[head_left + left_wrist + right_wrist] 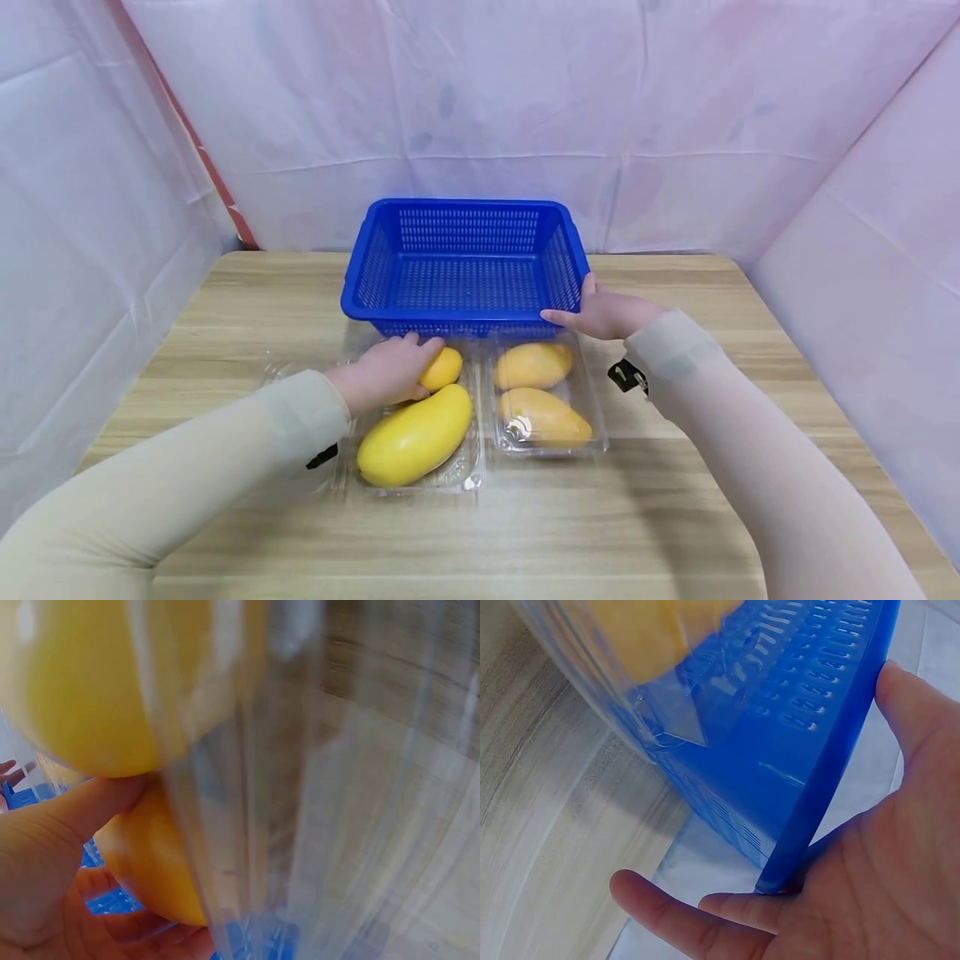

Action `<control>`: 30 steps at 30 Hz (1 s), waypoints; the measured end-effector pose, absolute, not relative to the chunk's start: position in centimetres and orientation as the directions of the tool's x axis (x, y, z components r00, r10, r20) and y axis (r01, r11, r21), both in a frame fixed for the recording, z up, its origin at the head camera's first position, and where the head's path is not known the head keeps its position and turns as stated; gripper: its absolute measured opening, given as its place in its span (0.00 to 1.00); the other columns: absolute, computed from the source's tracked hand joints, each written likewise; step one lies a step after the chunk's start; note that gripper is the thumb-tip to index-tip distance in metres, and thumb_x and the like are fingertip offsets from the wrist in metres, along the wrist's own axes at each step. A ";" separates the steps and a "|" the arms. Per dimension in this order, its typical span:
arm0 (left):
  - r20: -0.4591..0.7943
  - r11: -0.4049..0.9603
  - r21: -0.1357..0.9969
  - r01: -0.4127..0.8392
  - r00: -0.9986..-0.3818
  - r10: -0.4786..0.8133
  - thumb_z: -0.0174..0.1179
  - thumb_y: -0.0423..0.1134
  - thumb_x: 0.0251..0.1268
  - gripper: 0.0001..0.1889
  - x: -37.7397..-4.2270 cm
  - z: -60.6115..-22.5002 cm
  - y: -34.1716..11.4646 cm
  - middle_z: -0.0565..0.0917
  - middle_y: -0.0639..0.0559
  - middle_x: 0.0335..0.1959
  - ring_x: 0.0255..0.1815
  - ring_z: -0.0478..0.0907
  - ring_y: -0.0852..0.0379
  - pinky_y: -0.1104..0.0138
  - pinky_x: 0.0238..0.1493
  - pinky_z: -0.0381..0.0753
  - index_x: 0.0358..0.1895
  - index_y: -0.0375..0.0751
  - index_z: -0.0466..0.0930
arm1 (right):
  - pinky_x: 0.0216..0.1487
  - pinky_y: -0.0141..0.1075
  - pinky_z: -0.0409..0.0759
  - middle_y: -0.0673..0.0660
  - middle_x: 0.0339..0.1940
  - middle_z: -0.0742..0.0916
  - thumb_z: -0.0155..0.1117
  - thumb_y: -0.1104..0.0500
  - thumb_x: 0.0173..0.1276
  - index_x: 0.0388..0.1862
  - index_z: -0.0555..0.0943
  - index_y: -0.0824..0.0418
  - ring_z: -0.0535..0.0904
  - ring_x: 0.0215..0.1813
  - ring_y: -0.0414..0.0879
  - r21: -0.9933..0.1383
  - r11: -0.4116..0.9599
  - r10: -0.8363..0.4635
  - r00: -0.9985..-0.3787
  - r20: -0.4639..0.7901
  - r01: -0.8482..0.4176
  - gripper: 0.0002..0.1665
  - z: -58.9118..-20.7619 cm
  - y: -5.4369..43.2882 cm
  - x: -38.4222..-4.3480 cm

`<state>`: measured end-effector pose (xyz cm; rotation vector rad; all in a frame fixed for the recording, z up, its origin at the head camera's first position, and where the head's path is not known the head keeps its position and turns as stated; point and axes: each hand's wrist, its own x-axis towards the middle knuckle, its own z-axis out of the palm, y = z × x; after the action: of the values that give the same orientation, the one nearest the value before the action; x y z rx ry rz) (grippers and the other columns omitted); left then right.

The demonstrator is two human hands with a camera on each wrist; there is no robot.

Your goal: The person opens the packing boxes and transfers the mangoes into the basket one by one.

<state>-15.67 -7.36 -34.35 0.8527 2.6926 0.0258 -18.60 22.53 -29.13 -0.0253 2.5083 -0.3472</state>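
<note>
My left hand (386, 372) reaches into an open clear plastic clamshell box (453, 473) and grips a mango (444, 369). In the left wrist view, the thumb lies across the top of this mango (154, 859), with the other fingers curled round its far side. Beside it in the box lies a bigger, oblong yellow fruit (416, 437). Fingers spread, my right hand (611, 312) touches the front right corner of a blue plastic basket (465, 317). The right wrist view has the basket's rim (832, 776) against the palm, between thumb and fingers.
Right of the open box, a second clear box (596, 421) holds two mangoes (543, 417). Both boxes stand on the wooden table (525, 533), close before the basket. Behind the table hangs a pale sheet (510, 100), with more sheeting at both sides.
</note>
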 end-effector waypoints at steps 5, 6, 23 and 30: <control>-0.304 0.820 0.111 0.562 -0.766 0.567 0.65 0.49 0.57 0.29 -15.9 -34.4 -7.4 0.76 0.44 0.45 0.44 0.75 0.47 0.55 0.46 0.75 0.58 0.46 0.64 | 0.67 0.58 0.45 0.77 0.70 0.40 0.36 0.17 0.53 0.66 0.20 0.74 0.39 0.71 0.68 -0.256 0.965 -0.098 -0.824 -0.559 0.058 0.74 -29.2 22.6 -18.6; -0.305 0.818 0.112 0.564 -0.764 0.569 0.65 0.49 0.57 0.29 -15.9 -34.5 -7.5 0.76 0.44 0.45 0.44 0.75 0.47 0.56 0.46 0.75 0.58 0.46 0.64 | 0.67 0.58 0.45 0.77 0.70 0.40 0.36 0.17 0.53 0.66 0.20 0.75 0.40 0.71 0.69 -0.254 0.965 -0.100 -0.825 -0.557 0.055 0.74 -29.3 22.6 -18.6; -0.302 0.803 0.128 0.582 -0.748 0.591 0.62 0.50 0.60 0.35 -16.0 -34.7 -8.3 0.74 0.39 0.53 0.47 0.76 0.49 0.56 0.48 0.75 0.68 0.43 0.59 | 0.67 0.57 0.44 0.78 0.70 0.39 0.38 0.21 0.58 0.66 0.21 0.77 0.39 0.71 0.69 -0.301 0.953 -0.152 -0.826 -0.543 0.023 0.72 -29.3 22.6 -18.4; -0.287 0.798 0.120 0.591 -0.749 0.598 0.62 0.50 0.60 0.35 -16.1 -34.6 -8.5 0.74 0.39 0.52 0.45 0.76 0.49 0.57 0.47 0.76 0.68 0.43 0.59 | 0.67 0.58 0.43 0.78 0.69 0.38 0.39 0.21 0.58 0.65 0.21 0.77 0.37 0.70 0.70 -0.328 0.944 -0.156 -0.831 -0.533 0.033 0.72 -29.4 22.6 -18.4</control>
<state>-16.09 -8.46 -34.62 0.9092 2.6751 0.0313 -18.41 22.57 -29.35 -0.0873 2.5170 -0.4371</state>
